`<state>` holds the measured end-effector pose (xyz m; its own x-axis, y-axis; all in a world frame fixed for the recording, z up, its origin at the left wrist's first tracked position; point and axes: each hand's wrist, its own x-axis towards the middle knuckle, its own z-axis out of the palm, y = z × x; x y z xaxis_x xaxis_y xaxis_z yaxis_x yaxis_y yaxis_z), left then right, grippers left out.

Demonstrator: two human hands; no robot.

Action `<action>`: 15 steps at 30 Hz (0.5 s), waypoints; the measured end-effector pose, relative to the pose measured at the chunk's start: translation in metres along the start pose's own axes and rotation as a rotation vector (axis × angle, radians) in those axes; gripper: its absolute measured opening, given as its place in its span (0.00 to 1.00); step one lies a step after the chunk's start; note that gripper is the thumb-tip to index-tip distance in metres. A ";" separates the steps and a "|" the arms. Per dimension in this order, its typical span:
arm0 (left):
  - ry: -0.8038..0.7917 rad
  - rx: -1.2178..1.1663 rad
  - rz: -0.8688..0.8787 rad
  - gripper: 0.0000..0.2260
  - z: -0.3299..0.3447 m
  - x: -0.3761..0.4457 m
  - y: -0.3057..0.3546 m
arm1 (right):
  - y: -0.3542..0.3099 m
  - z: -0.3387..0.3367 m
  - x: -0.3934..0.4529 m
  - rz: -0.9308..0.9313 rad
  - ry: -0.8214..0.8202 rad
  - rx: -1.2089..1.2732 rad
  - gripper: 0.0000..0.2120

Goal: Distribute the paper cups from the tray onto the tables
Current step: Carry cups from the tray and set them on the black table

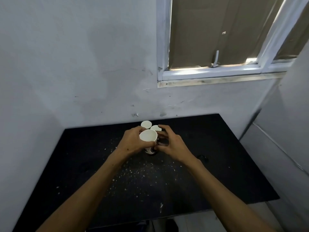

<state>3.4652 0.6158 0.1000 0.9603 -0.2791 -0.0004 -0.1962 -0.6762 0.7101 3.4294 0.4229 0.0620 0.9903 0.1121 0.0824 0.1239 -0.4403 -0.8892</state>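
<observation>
Head view: left hand (133, 141) grips the nearest paper cup (148, 136) on the black table (217, 164), right hand (170, 144) spread beside it

Bare forearms (93, 186) (no sleeves visible)

The 3 round paper cups showed white insides; the nearest paper cup (148, 137) carried a black-and-white printed pattern low on its outer wall. The flat rectangular tabletop (217, 164) was black, flecked with pale specks. The plaster wall (66, 64) was greyish white, the painted window frame (209, 72) white, its covering brown.
</observation>
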 end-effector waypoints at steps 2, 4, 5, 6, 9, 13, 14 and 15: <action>0.015 0.022 -0.021 0.28 0.009 0.027 -0.017 | 0.021 -0.001 0.028 0.017 -0.034 -0.019 0.34; 0.030 0.032 -0.060 0.27 0.020 0.048 -0.035 | 0.040 -0.002 0.052 0.032 -0.036 -0.057 0.32; 0.037 0.039 -0.090 0.27 0.025 0.060 -0.044 | 0.050 -0.002 0.065 0.045 -0.035 -0.075 0.30; 0.043 0.051 -0.119 0.28 0.030 0.071 -0.053 | 0.059 -0.002 0.077 0.055 -0.035 -0.095 0.29; 0.043 0.088 -0.205 0.29 0.047 0.100 -0.078 | 0.084 0.000 0.109 0.074 -0.025 -0.150 0.24; 0.034 0.116 -0.323 0.31 0.070 0.135 -0.103 | 0.113 0.009 0.146 0.116 -0.016 -0.263 0.24; 0.030 0.123 -0.342 0.31 0.075 0.140 -0.108 | 0.118 0.011 0.152 0.129 -0.028 -0.301 0.25; 0.028 0.131 -0.361 0.32 0.080 0.147 -0.113 | 0.125 0.013 0.159 0.149 -0.047 -0.337 0.26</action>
<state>3.6130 0.5968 -0.0370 0.9768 0.0102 -0.2140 0.1338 -0.8093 0.5720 3.6019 0.3973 -0.0424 0.9960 0.0622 -0.0643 0.0005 -0.7226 -0.6912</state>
